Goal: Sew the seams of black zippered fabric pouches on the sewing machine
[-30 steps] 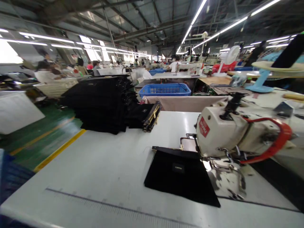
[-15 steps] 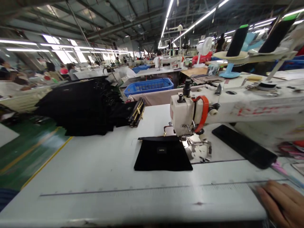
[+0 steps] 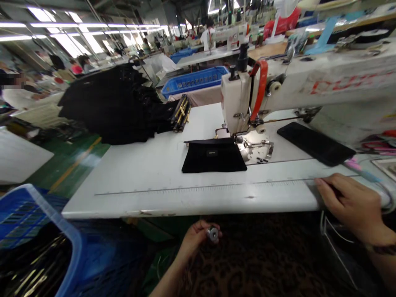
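Below the table's front edge my left hand (image 3: 194,239) pinches a small round metal bobbin case (image 3: 213,234). My right hand (image 3: 351,204) is at the right end of the table's front edge, its fingers curled together; what they may hold is hidden. A black fabric pouch (image 3: 213,161) with a small label lies flat on the white table (image 3: 148,173), its upper right edge by the needle area of the sewing machine (image 3: 236,99). The metal plate (image 3: 255,150) beside it is partly uncovered.
A black phone (image 3: 315,142) lies right of the plate. Black fabric pieces (image 3: 105,103) are heaped at the left, beside gold zippers (image 3: 182,113). A blue basket (image 3: 77,247) with zippered pieces stands at lower left; another blue basket (image 3: 194,80) is behind the table.
The view has tilted downward, bringing my lap, the lower-left basket and my left hand with the bobbin case into sight. My right hand shows more fully, its fingers drawn together. The pouch stays put.
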Available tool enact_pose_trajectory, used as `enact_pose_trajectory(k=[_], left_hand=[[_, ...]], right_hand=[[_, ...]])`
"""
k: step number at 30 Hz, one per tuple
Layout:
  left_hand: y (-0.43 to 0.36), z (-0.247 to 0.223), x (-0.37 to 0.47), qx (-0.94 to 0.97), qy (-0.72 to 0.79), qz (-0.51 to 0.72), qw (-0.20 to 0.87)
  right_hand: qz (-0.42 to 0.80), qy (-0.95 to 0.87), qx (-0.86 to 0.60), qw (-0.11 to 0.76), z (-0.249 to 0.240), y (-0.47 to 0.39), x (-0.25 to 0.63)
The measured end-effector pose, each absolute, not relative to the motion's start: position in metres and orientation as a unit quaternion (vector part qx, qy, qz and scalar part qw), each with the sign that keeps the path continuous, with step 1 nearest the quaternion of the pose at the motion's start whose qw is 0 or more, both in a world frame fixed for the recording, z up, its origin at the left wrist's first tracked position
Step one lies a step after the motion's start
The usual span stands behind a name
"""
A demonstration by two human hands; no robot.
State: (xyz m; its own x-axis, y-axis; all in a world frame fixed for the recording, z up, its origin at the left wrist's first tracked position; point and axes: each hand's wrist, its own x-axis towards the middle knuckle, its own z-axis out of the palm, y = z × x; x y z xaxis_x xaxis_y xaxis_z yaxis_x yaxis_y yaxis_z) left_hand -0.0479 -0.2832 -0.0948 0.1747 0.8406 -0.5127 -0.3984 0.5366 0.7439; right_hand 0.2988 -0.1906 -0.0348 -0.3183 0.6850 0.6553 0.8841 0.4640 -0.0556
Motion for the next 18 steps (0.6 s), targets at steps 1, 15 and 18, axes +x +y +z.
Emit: enact_pose_trajectory(k=[1,15,18], left_hand=[[-0.284,-0.087,-0.047,0.227,0.457,0.448,0.734],[-0.258,-0.023,-0.022,0.582,0.344,0.574,0.463],[-0.257,-0.023,-0.02,0.656,0.355,0.558,0.363]], right_hand=[[-0.115,-0.8,-0.486,0.333,-0.03,-0.194,0.286],[0.642,-0.613,-0.363,0.283,0.0,-0.245,0.162],[0.707,-0.536,-0.341,0.31,-0.004,-0.245,0.157]])
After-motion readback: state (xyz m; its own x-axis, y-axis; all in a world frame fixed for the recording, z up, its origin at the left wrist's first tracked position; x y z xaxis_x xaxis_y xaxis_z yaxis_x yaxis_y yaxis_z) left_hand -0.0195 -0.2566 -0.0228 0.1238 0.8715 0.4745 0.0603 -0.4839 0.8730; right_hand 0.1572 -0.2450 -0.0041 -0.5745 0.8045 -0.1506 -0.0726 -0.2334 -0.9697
